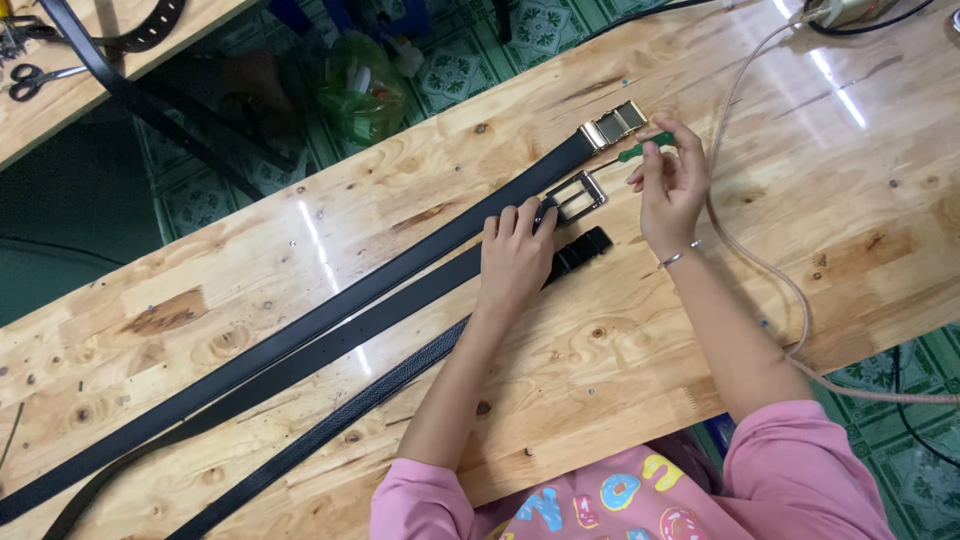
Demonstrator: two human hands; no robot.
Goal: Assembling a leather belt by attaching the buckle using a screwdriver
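Belts lie side by side along the wooden desk (250, 300), three black straps running diagonally from the lower left toward the upper right. Taking the silver frame buckle (577, 195) as the landmark: it sits at the end of the middle belt (330, 350), near the centre of the desk. The left hand (515, 255) rests flat on that strap just below and left of the buckle, its fingertips pressing down right at the buckle's edge, fingers held close together rather than gripping around anything. The right hand (672, 185) hovers just to the right of the buckle, fingers pinched narrowly around a small screwdriver with a green handle (645, 147), whose thin shaft points back toward the buckle. A thin bracelet (680, 255) circles that wrist.

Above and right of the buckle lies a gold-coloured clasp buckle (613, 125), fixed to the end of the upper belt (300, 335). Just below the buckle, the textured lower belt (330, 425) ends in a black clip (583, 250), partly covered by the left hand. Right of the buckle, a pale cord (760, 260) curves across the desk toward its near edge. Far to the upper left of the buckle, on a second desk, lie a pair of scissors (35, 78) and another dark strap (130, 40).
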